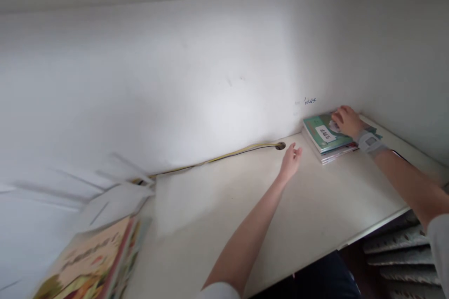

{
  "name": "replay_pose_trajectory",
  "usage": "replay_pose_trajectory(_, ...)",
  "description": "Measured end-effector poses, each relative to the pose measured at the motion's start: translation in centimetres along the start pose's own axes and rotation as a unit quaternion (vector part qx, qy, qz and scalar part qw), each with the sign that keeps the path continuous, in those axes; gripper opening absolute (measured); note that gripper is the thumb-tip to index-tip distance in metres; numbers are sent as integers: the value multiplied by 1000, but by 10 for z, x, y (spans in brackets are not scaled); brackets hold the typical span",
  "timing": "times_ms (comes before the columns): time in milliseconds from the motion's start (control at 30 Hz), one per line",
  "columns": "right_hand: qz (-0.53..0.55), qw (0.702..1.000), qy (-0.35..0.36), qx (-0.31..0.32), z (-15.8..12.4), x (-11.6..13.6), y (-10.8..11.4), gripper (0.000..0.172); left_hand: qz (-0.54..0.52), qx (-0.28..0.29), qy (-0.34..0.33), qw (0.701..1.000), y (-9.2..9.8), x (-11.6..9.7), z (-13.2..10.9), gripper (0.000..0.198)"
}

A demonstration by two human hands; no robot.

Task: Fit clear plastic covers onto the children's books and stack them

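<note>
At the back right of the white desk, a small stack of thin books lies against the wall. Its top book has a green cover with a white label. My right hand, with a grey-banded watch on the wrist, rests on the top book, fingers bent and closed at its far right part. The fingertips are partly hidden. My left hand hovers over the desk, left of the stack and in front of the cable hole. Its fingers are loosely bent and apart, holding nothing.
Yellow and black cables run along the wall into the hole. A stack of picture books lies at the lower left, beside a blurred white rack. A dark flat object lies behind my right forearm. Ridged grey shapes show below the desk's front edge.
</note>
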State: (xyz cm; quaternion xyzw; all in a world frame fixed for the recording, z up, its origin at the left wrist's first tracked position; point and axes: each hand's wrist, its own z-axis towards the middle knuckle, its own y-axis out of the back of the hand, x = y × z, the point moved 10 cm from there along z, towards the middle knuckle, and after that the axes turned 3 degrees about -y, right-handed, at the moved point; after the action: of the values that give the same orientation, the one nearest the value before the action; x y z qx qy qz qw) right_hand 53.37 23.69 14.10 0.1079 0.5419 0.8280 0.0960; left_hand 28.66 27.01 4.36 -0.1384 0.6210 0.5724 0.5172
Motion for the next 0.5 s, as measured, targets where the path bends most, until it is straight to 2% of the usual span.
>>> replay_pose_trajectory(67, 36, 998, 43, -33, -36, 44, 13, 49, 20, -15, -6, 1000, 37, 16, -31, 42)
replay_pose_trajectory(100, 58, 995, 82, -25, -59, 70, 12, 48, 40, -24, -7, 999, 57, 25, -49, 39)
replay_pose_trajectory(167, 79, 986, 144, 16, -109, 116, 0, 47, 151, -41, -17, 987, 97, 41, -87, 37)
replay_pose_trajectory(233, 70, 976, 191, 80, -158, 154, -24, 50, 299, -57, 9, 952, 135, 63, -124, 41)
replay_pose_trajectory(333, 61, 958, 221, 171, -213, 191, -61, 59, 427, -82, 141, 890, 190, 109, -170, 57)
replay_pose_trajectory(400, 54, 954, 227, 190, -230, 206, -75, 60, 442, -86, 210, 868, 214, 133, -191, 64)
replay_pose_trajectory(500, 45, 959, 224, 164, -234, 216, -80, 55, 434, -73, 219, 871, 221, 144, -201, 58)
